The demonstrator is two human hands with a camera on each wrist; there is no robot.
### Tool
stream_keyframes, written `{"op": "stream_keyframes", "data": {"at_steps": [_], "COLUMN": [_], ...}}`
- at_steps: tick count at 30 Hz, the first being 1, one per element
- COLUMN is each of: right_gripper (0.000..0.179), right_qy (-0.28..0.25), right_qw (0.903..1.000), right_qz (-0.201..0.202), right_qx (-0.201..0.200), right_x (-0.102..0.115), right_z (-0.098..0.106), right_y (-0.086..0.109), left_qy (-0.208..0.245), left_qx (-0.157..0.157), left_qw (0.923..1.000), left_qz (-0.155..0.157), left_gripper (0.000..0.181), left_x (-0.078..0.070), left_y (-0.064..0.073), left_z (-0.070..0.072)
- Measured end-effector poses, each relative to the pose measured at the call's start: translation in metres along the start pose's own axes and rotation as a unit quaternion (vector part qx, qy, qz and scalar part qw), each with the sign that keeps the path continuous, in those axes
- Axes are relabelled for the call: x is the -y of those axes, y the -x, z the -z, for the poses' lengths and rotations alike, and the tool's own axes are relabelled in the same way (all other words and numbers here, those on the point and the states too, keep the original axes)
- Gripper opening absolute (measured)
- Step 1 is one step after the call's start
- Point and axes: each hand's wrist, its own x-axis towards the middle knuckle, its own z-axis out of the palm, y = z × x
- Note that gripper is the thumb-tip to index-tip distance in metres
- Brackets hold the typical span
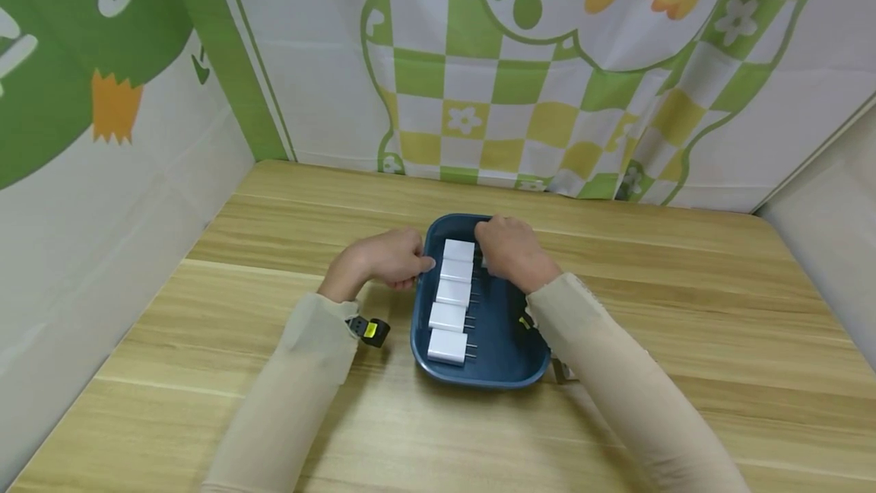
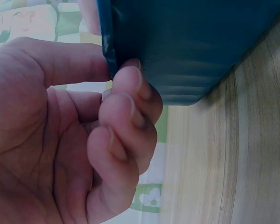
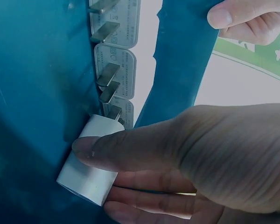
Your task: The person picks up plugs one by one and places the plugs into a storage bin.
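Note:
A dark blue tray stands on the table with several white plug chargers lined up in a column along its left side. Their metal prongs face the right side of the tray. My left hand pinches the tray's left rim between thumb and curled fingers. Inside the tray, at the far right end, my right hand grips another white charger, thumb on top and fingers beneath. That charger sits tilted beside the far end of the row and is mostly hidden by the hand in the head view.
The wooden table extends around the tray on all sides. A patterned green, yellow and white curtain hangs along the back edge. A black wrist strap with a yellow tag sticks out from the left sleeve near the tray.

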Motion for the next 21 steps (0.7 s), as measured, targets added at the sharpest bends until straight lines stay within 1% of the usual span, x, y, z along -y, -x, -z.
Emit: {"op": "stream_keyframes", "data": {"at_steps": [5, 15, 18, 21], "right_gripper": [0.011, 0.012, 0.011, 0.005], "right_qy": [-0.010, -0.014, -0.008, -0.005], "right_qw": [0.9999, 0.9998, 0.9999, 0.9999], "right_qz": [-0.004, -0.009, -0.006, -0.003], "right_qx": [-0.005, -0.005, -0.011, -0.016], "right_x": [-0.001, -0.003, -0.004, -0.005], "right_z": [0.001, 0.005, 0.008, 0.012], "right_y": [0.001, 0.002, 0.002, 0.003], "left_qy": [0.000, -0.004, -0.005, -0.006], "left_qx": [0.001, 0.001, 0.001, 0.001], "left_qw": [1.0000, 1.0000, 1.0000, 1.0000], "left_qz": [0.001, -0.002, 0.001, 0.005], "left_gripper": [0.042, 0.041, 0.042, 0.041], "left_x": [-0.001, -0.002, -0.003, -0.002], "left_y": [-0.001, 0.000, 0.000, 0.000], "left_z": [0.000, 0.001, 0.001, 0.001]}}
